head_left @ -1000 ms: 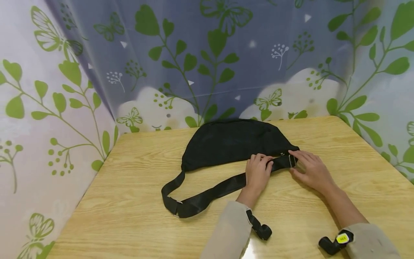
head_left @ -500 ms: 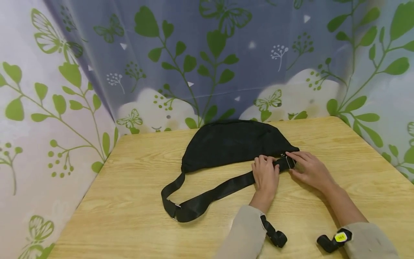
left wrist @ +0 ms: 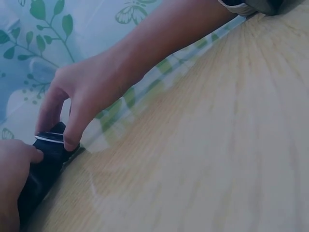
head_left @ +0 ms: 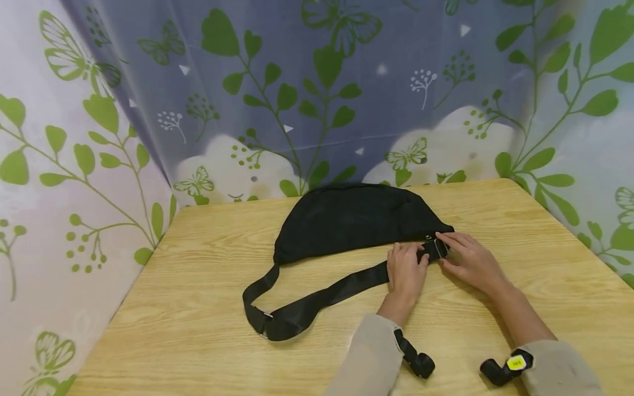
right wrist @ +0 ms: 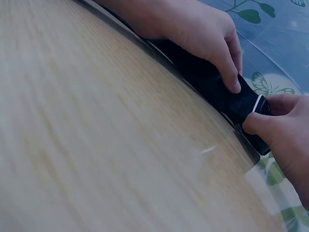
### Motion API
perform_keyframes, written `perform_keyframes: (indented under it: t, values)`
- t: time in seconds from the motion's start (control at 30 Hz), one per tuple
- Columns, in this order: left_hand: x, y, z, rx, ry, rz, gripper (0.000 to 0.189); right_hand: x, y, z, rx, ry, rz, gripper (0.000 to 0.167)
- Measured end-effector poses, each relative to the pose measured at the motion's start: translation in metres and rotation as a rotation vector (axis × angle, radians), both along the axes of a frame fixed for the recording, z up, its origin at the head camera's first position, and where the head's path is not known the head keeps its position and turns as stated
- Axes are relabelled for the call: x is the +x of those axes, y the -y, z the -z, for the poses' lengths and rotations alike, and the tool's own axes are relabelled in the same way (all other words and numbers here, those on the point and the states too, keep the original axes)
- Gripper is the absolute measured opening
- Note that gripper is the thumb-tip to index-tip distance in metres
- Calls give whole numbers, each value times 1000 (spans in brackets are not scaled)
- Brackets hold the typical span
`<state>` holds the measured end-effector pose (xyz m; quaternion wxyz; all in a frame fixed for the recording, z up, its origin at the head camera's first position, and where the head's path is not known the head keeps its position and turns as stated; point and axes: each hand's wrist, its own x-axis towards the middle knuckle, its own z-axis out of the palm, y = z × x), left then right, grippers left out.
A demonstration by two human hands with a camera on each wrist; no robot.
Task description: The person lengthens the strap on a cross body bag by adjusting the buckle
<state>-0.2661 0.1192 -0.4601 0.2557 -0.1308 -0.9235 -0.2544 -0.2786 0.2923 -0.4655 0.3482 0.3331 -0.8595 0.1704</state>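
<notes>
A black waist bag (head_left: 356,220) lies flat at the back of the table, its strap (head_left: 349,289) looped out in front. My left hand (head_left: 407,269) grips the strap near its right end, thumb and fingers on the webbing. Just right of it, my right hand (head_left: 470,264) pinches the metal slide buckle (head_left: 438,249) between thumb and fingers. In the right wrist view, the buckle's silver edge (right wrist: 258,102) shows beside the right thumb. The left wrist view has the right fingers arched over the buckle. Part of the strap is hidden under my left hand.
A second metal slider (head_left: 266,315) sits at the strap's left bend. The wooden table (head_left: 198,352) meets a patterned cloth (head_left: 327,110) behind the bag. Black bands (head_left: 500,373) hang from both sleeves.
My left hand has shifted right along the strap, closer to the buckle, then stayed there. My right hand keeps its place at the buckle. The head view has turned slightly.
</notes>
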Motion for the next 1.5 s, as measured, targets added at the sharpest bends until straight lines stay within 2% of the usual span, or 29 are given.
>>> perform_keyframes:
  t: [0.13,0.4,0.53,0.6,0.7,0.9,1.13,1.4,1.5]
  values:
    - [1,-3,3,23,58,47,15,2,-1,2,-12,4,4,69]
    - [3,-7,5,-1,103,25,14,6,-3,6,-31,3,-1,66]
    - [0,-8,5,14,117,28,14,7,-4,4,-44,34,-2,52]
    - [-1,-8,5,35,124,35,14,8,-4,2,-53,57,5,52]
    - [-3,-8,4,71,120,47,15,7,-4,1,-64,71,9,63]
    - [-5,-8,2,129,96,61,15,4,-5,-2,-89,69,-11,63]
    - [-7,-8,2,172,125,80,16,5,-3,-3,-100,86,-21,66]
    - [-10,-8,3,149,99,134,17,4,0,-2,-115,88,-31,66]
    - [-11,-6,2,110,78,121,17,4,2,-2,-113,89,-16,66]
